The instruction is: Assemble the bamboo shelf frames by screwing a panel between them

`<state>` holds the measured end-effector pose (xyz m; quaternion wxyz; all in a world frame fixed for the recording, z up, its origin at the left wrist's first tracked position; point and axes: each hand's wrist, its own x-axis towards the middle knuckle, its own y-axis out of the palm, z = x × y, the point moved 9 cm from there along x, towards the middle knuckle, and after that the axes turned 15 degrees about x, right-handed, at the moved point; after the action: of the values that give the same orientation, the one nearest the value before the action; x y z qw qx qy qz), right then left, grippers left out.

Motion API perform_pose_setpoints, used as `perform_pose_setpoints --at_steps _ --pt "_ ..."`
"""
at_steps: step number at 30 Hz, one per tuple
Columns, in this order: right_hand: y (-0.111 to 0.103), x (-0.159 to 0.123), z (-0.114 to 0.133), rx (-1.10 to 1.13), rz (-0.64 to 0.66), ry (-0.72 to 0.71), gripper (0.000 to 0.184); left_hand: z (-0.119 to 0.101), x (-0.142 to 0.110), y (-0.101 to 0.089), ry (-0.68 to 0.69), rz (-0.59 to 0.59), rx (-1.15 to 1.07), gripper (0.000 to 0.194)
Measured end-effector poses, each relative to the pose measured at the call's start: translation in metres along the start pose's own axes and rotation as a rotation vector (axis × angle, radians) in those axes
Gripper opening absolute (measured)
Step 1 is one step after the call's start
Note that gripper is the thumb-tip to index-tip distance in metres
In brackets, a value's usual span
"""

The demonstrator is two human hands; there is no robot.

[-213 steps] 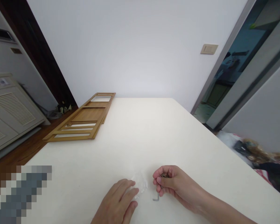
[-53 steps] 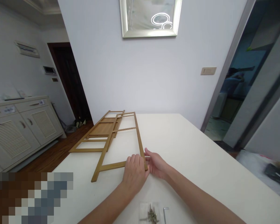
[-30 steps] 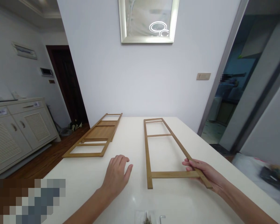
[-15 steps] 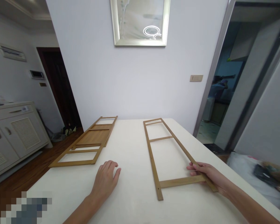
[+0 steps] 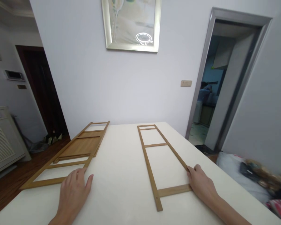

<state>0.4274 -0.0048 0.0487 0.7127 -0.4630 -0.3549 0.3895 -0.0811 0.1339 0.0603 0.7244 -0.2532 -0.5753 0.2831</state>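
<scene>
On the right of the white table lies a slim wooden frame point(image 5: 152, 168) with two long rails and several crossbars. My right hand point(image 5: 201, 184) is closed around its right rail by the near crossbar, covering that rail's near end. To the left, a second wooden frame point(image 5: 46, 182) lies flat, with a wooden slatted-looking panel point(image 5: 81, 146) set across its middle. My left hand point(image 5: 75, 189) is over this frame's near right corner and hides it. Its thumb stands apart from the bent fingers; whether the fingertips touch the wood cannot be made out.
The white table point(image 5: 121, 162) meets a pale wall with a framed picture point(image 5: 132, 48) and a switch point(image 5: 186, 83). At the right, a doorway shows a person point(image 5: 204, 93) in another room. Bags and cloth point(image 5: 243, 175) are piled beside the table's right edge. A cabinet point(image 5: 7, 137) stands left.
My left hand has moved left onto the near corner of the left frame. My right hand has shifted its hold, now more over the rail, and the right frame lies lower. The view has turned right.
</scene>
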Motion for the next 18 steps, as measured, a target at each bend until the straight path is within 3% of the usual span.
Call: perform_pose_setpoints --at_steps 9,18 --pt "0.001 -0.002 -0.002 -0.052 -0.016 -0.012 0.031 0.005 -0.007 0.038 -0.018 0.196 0.085 0.061" --pt "-0.001 -0.006 0.001 -0.042 -0.026 -0.032 0.031 0.019 -0.01 0.036 -0.088 0.307 0.145 0.063"
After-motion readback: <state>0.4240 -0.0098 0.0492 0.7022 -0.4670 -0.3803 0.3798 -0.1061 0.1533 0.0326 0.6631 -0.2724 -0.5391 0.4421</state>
